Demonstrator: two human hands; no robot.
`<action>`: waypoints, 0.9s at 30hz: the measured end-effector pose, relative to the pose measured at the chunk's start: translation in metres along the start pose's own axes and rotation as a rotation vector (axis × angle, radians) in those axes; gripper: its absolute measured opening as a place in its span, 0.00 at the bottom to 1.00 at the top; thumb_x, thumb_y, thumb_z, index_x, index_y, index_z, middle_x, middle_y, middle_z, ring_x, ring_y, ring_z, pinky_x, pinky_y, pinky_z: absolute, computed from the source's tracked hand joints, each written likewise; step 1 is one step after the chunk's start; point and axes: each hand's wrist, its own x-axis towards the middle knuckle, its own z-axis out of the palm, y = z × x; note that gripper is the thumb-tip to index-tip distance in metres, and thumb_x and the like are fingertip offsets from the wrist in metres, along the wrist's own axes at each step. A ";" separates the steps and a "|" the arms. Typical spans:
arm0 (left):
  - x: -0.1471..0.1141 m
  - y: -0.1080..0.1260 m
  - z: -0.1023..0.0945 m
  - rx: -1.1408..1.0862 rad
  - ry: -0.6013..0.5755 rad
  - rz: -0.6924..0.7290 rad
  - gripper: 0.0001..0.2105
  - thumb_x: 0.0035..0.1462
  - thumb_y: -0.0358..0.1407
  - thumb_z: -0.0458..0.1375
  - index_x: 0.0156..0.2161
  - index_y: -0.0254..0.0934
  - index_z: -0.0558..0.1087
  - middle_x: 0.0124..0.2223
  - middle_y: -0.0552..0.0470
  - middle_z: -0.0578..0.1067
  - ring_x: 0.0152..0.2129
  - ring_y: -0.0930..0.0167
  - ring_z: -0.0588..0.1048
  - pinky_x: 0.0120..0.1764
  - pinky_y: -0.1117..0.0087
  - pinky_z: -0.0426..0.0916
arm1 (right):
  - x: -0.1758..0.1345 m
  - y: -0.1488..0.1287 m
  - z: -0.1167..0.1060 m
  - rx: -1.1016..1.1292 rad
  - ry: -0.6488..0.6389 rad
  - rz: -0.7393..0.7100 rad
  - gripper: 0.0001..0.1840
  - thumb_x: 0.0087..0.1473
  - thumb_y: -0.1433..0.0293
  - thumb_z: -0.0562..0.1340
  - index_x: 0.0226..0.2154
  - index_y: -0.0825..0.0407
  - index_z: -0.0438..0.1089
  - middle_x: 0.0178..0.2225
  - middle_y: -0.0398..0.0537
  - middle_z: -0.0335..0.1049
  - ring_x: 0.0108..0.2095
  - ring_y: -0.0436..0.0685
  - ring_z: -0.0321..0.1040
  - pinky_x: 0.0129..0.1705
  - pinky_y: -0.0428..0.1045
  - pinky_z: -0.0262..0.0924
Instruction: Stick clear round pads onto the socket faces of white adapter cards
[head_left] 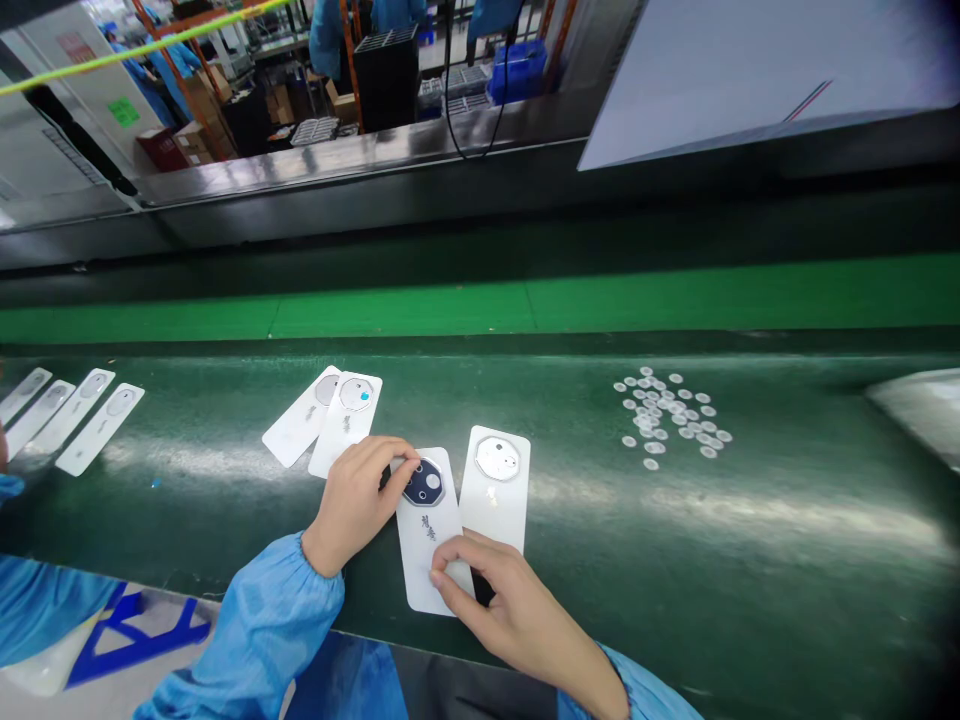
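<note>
A white phone back cover (424, 560) with a dark octagonal camera area (427, 484) and dark writing lies on the green bench in front of me. At the camera area's upper left edge, my left hand (364, 495) has thumb and forefinger pinched together. Over the cover's lower right part is my right hand (502, 590), its thumb and forefinger also meeting in a pinch. Whatever sits between the fingertips of either hand is too small to make out. Partly behind my right hand, a second phone back cover (491, 505) with a white camera area lies alongside.
Two more phone back covers, one overlapping the other (334, 445), lie left of my hands. Several others (101, 430) are spread at the far left, near another person's blue sleeve (45, 605). Small clear round discs (655, 448) are scattered on the green bench (750, 580) at right.
</note>
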 end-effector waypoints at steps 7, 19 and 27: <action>-0.005 0.002 0.006 0.081 -0.040 0.019 0.06 0.70 0.29 0.49 0.41 0.39 0.66 0.42 0.51 0.78 0.36 0.67 0.76 0.39 0.64 0.67 | 0.003 0.000 0.001 0.024 0.049 0.043 0.08 0.64 0.67 0.59 0.33 0.50 0.71 0.30 0.43 0.71 0.29 0.52 0.64 0.32 0.47 0.56; -0.011 0.013 0.015 0.369 0.056 0.033 0.09 0.68 0.23 0.46 0.39 0.38 0.65 0.65 0.37 0.67 0.68 0.56 0.56 0.54 0.52 0.60 | 0.006 0.003 0.012 0.036 0.115 0.106 0.09 0.62 0.67 0.60 0.32 0.51 0.73 0.29 0.43 0.70 0.25 0.51 0.60 0.26 0.46 0.51; -0.012 0.015 0.019 0.466 0.210 -0.021 0.08 0.66 0.27 0.52 0.39 0.38 0.72 0.48 0.39 0.70 0.53 0.55 0.66 0.49 0.53 0.60 | 0.005 -0.007 0.007 0.019 0.074 0.036 0.08 0.63 0.68 0.59 0.33 0.50 0.72 0.31 0.44 0.70 0.26 0.52 0.61 0.29 0.46 0.57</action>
